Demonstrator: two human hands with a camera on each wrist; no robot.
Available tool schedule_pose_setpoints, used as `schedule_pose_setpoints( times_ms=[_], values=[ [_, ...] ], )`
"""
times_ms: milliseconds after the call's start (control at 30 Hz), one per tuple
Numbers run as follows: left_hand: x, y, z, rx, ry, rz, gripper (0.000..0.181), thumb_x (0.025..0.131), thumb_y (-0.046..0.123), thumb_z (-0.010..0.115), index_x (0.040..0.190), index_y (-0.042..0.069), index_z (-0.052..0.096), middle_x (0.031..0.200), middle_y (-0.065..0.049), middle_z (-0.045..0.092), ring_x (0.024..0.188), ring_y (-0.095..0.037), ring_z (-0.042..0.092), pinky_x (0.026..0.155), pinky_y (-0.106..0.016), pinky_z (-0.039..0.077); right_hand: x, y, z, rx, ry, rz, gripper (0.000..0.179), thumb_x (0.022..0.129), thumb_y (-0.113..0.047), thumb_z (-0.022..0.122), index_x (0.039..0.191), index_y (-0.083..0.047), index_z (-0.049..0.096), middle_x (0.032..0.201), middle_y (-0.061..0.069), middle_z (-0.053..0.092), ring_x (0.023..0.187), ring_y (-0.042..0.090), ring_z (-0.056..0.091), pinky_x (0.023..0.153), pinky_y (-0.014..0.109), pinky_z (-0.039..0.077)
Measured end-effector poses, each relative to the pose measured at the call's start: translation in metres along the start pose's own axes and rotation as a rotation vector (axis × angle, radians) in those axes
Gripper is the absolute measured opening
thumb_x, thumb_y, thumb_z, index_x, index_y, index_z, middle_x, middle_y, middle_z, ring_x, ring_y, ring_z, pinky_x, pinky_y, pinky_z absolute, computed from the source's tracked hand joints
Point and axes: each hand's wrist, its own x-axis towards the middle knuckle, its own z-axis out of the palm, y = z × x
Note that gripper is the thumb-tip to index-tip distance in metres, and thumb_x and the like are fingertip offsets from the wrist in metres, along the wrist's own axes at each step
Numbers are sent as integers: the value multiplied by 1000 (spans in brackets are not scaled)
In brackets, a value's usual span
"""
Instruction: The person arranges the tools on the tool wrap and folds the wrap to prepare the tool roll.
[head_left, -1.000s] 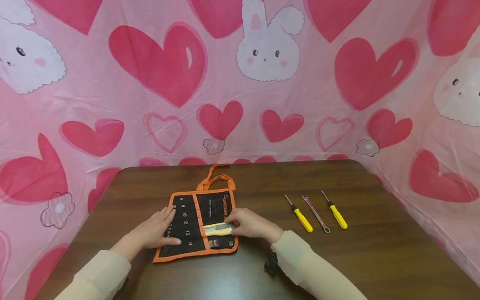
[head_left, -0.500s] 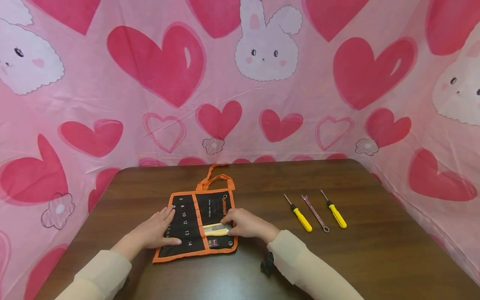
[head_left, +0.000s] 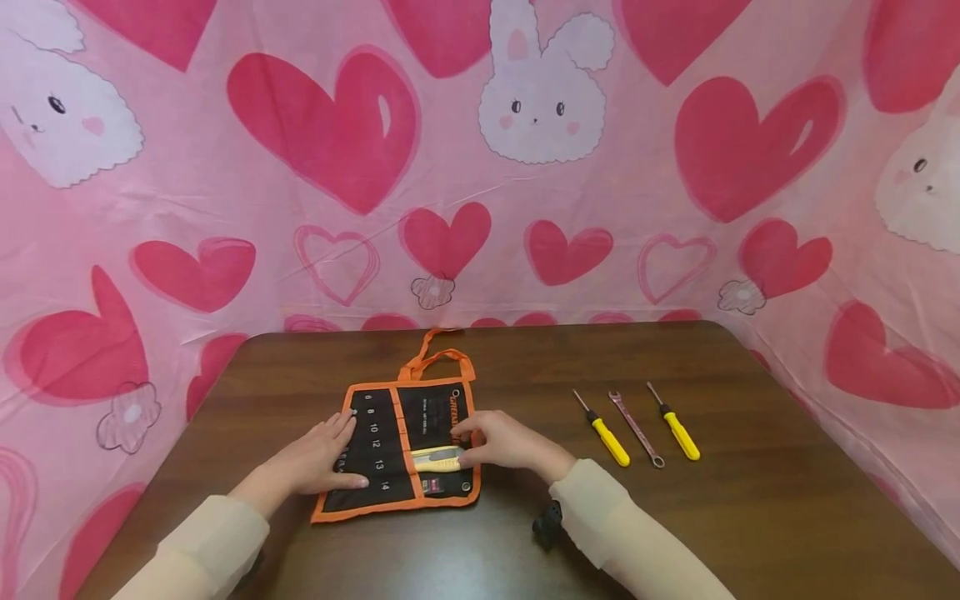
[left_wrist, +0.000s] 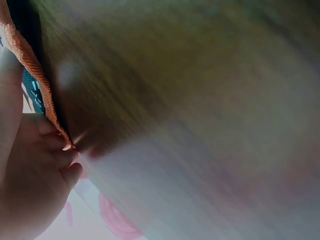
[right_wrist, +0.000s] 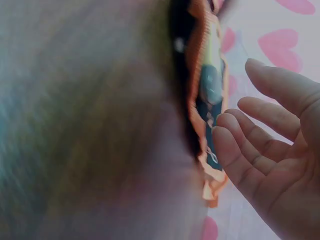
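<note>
A black tool roll [head_left: 423, 404] with orange edging lies spread on the table, its left panel printed with size numbers. In its right half a yellow and grey utility knife [head_left: 437, 459] sits in a pocket, its outer end partly hidden by my right hand [head_left: 510, 442]. In the right wrist view, the fingers of that hand are spread and stand apart from the knife [right_wrist: 211, 82], with nothing between them. My left hand [head_left: 318, 460] rests on the roll's left edge with fingers extended. The left wrist view shows its fingertips at the orange edging [left_wrist: 45, 95].
Right of the roll, on the brown table [head_left: 555, 367], lie a yellow screwdriver [head_left: 609, 437], a combination wrench [head_left: 636, 429] and another yellow screwdriver [head_left: 680, 433]. An orange strap [head_left: 435, 358] extends behind the roll. A small dark packet [head_left: 431, 486] shows in the lower pocket.
My right hand has let go of the knife and its fingers have spread apart. The knife remains in the pocket, and the left hand holds its place on the roll.
</note>
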Motion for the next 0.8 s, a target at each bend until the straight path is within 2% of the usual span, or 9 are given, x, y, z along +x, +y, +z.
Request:
schedule_pose_setpoints(
  times_ms=[200,467,800],
  values=[
    [0,1,0,9,1,-1,109,68,65,65,138,-10,29,145,-28,22,132,-43,19,104,-54,21,-10,4,-15,70,56,12,40,81,-20,72,118,-7,63,95,3,60,77,13,53,63,25,48],
    [0,0,0,11,3,8,109,68,65,64,138,-10,29,144,-28,23,132,-43,19,104,-54,21,-23,11,-35,174,126,50,45,83,-22,71,122,-6,58,101,7,61,83,15,57,72,29,51],
    [-2,1,0,3,11,10,109,68,65,65,138,-11,29,144,-28,23,132,-43,19,104,-54,21,-41,27,-66,103,282,-10,43,82,-22,71,121,-11,59,106,4,61,84,14,55,72,30,49]
  ],
)
